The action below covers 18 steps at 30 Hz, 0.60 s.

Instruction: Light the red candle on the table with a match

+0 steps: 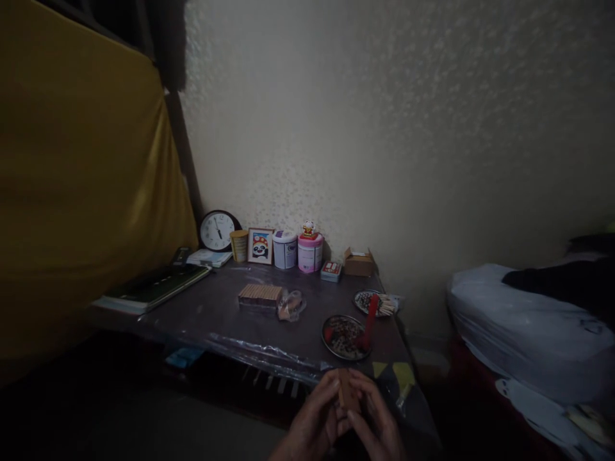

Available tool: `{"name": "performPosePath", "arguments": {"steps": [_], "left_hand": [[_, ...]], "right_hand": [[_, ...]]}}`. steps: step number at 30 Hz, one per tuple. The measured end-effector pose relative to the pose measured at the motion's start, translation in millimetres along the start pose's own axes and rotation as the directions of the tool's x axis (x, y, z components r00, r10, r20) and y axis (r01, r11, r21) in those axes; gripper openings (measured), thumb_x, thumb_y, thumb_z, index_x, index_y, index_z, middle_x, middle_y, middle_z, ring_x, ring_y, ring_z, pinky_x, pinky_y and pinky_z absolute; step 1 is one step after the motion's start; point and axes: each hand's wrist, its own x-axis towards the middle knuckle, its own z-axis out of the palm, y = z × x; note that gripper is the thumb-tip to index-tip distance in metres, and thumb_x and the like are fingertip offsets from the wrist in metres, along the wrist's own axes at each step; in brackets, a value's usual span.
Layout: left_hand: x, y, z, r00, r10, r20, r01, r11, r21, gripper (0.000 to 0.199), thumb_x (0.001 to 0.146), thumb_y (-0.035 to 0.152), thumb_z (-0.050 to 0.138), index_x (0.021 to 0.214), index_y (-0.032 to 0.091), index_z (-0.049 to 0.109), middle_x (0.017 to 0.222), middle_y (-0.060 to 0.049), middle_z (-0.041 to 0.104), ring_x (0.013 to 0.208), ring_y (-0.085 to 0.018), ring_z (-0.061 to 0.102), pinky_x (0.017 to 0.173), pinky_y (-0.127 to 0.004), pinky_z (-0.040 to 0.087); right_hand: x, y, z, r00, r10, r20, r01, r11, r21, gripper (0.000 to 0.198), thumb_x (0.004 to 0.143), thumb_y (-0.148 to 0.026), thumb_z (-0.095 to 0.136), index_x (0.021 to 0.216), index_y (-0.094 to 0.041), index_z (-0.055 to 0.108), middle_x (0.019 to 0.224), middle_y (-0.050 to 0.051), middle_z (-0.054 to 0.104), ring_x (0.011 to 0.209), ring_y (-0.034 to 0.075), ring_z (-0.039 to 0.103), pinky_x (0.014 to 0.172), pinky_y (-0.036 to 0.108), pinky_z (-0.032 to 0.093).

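Snugly between hands (317, 410), brown block (348, 390)

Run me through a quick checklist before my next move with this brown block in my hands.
1. Brown block held between left hand and right hand: ok.
2. Round dish resting on the table: ok.
3. Red handle kept within the dish's rim: not ok, it sticks out past it.
4. Clear plastic bag closed: cannot tell.
5. Good light: not ok, the scene is dim.
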Motion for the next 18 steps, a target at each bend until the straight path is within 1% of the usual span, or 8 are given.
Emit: {"name": "performPosePath", "arguments": {"steps": [4,6,13,18], "left_hand": [[0.7,0.0,0.1,1.0,-0.015,-0.012,0.015,1.0,-0.018,0.017,0.089,0.024,0.049,0.102,0.018,0.058,0.09,-0.006,0.07,0.079,-0.013,0.066,0.071,-0.024,0.045],[0.3,0.4,0.5,1.0,-0.021,-0.021,0.021,1.0,-0.017,0.018,0.088,0.025,0.05,0.103,0.017,0.058,0.089,-0.006,0.07,0.078,-0.013,0.066,0.07,-0.024,0.045],[-0.7,1.6,0.9,1.0,-0.013,0.006,0.013,1.0,-0.001,0.022,0.088,0.024,0.048,0.107,0.017,0.057,0.09,-0.008,0.07,0.081,-0.015,0.066,0.071,-0.024,0.045],[-0.1,2.9,1.9,1.0,-0.01,0.022,0.01,1.0,-0.001,0.02,0.088,0.022,0.049,0.104,0.017,0.058,0.094,-0.007,0.069,0.085,-0.015,0.066,0.074,-0.025,0.046]], "right_hand": [[0.7,-6.4,1.0,1.0,-0.003,-0.01,0.003,1.0,0.025,0.034,0.083,-0.042,0.056,0.112,-0.026,0.058,0.129,0.008,0.056,0.122,0.026,0.05,0.101,0.036,0.043],[0.4,-8.9,1.2,1.0,0.008,-0.009,-0.008,0.999,0.038,0.034,0.083,-0.042,0.056,0.113,-0.026,0.058,0.128,0.008,0.056,0.122,0.026,0.05,0.101,0.036,0.042],[-0.7,-2.7,-0.5,1.0,0.005,-0.01,-0.005,0.999,0.047,0.035,0.083,-0.043,0.057,0.113,-0.026,0.057,0.132,0.009,0.053,0.124,0.028,0.047,0.103,0.04,0.04],[-0.4,-2.9,-1.0,1.0,0.013,0.01,-0.014,0.999,0.043,0.035,0.085,-0.044,0.055,0.115,-0.027,0.055,0.133,0.008,0.052,0.125,0.027,0.047,0.104,0.038,0.039]]}}
